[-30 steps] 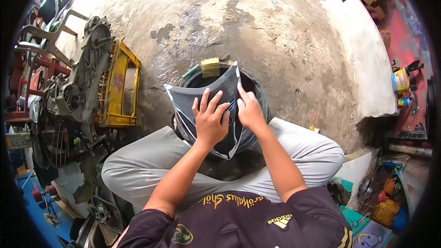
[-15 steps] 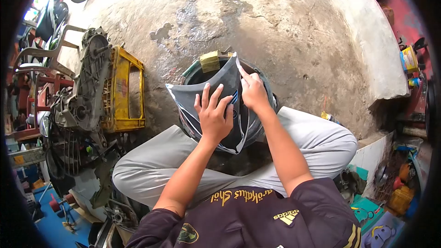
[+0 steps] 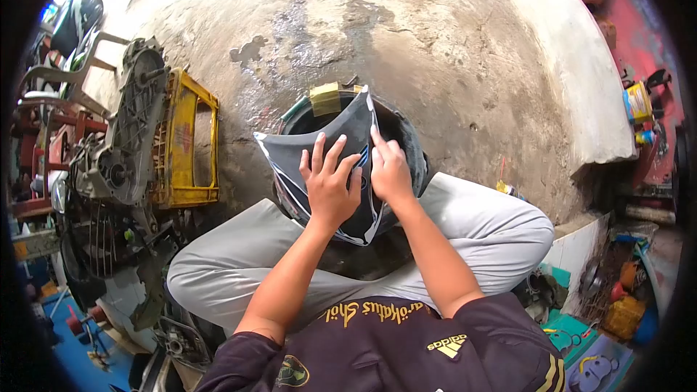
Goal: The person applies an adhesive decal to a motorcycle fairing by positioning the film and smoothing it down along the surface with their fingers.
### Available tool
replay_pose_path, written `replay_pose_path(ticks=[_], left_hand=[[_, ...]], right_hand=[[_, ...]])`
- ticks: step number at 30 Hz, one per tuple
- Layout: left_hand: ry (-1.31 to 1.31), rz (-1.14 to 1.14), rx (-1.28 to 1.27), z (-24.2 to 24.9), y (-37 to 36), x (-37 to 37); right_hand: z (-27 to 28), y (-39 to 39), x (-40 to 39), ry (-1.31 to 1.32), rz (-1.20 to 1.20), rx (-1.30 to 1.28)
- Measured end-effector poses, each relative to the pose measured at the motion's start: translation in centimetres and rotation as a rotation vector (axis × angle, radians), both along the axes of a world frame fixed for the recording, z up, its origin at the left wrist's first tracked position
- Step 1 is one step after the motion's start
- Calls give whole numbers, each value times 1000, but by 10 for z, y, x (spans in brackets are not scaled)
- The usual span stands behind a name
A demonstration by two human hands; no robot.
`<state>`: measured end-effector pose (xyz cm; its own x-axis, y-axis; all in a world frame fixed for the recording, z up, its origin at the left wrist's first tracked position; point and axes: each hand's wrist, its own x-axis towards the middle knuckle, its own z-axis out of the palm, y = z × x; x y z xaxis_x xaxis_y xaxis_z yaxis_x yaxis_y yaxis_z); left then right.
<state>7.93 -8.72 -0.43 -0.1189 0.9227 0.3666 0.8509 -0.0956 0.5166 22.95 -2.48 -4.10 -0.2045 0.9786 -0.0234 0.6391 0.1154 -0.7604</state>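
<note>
A dark grey motorcycle body panel (image 3: 308, 149) with whitish edges and a blue graphic rests tilted across a round dark bucket (image 3: 412, 127) between my legs. My left hand (image 3: 332, 192) lies on the panel's face, its fingers spread. At the panel's right edge is my right hand (image 3: 392, 174), its index finger stretched along the whitish rim and the other fingers curled in. Whatever those curled fingers hold, if anything, is hidden. A yellowish block (image 3: 324, 99) sits on the bucket's far rim.
To the left stand a yellow crate (image 3: 181, 192), a metal engine casing (image 3: 123, 152) and a chair (image 3: 94, 58). Wet concrete floor (image 3: 443, 51) stretches ahead. A raised pale ledge (image 3: 573, 65) runs along the right, with a yellow-labelled can (image 3: 637, 101) beyond it.
My right hand has slid down the panel's right edge toward me, away from the upper tip. My left hand stays on the panel. The whole view has shifted slightly.
</note>
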Motion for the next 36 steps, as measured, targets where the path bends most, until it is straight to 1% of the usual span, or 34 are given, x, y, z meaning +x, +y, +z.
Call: replay_pose_path(ticks=[3, 5, 8, 9, 12, 14, 16, 19, 22, 25, 27, 29, 32, 36], left_hand=[[-1, 0, 4, 0, 0, -1], [6, 0, 9, 0, 0, -1], [3, 0, -7, 2, -1, 0], [3, -24, 3, 1, 1, 0], [-14, 6, 1, -1, 0, 1], [-20, -6, 10, -1, 1, 0], [-23, -7, 15, -2, -1, -2], [-35, 1, 28, -2, -1, -4], [-27, -10, 18, -1, -1, -3], [-31, -6, 18, 0, -2, -2], [-29, -5, 17, 0, -2, -2], [-30, -18, 10, 0, -1, 0], [-15, -1, 7, 3, 0, 0], [-5, 0, -1, -1, 1, 0]], right_hand=[[-4, 42, -9, -24, -26, 37], [-7, 53, -8, 36, -15, 16], [5, 28, -4, 7, -19, 16], [0, 14, 1, 6, 3, 22], [9, -34, 8, 46, -4, -11], [13, -49, 9, -9, -13, 21], [10, -39, 9, -4, -9, 51], [2, 0, 4, -5, -14, 110], [-1, 40, -3, 16, -43, 42], [0, 48, -1, 14, -29, 53], [3, 33, 3, 18, -33, 55], [9, 7, 11, -43, 39, 73], [19, -29, 10, -88, 21, 68], [11, -24, 6, -83, -20, 150]])
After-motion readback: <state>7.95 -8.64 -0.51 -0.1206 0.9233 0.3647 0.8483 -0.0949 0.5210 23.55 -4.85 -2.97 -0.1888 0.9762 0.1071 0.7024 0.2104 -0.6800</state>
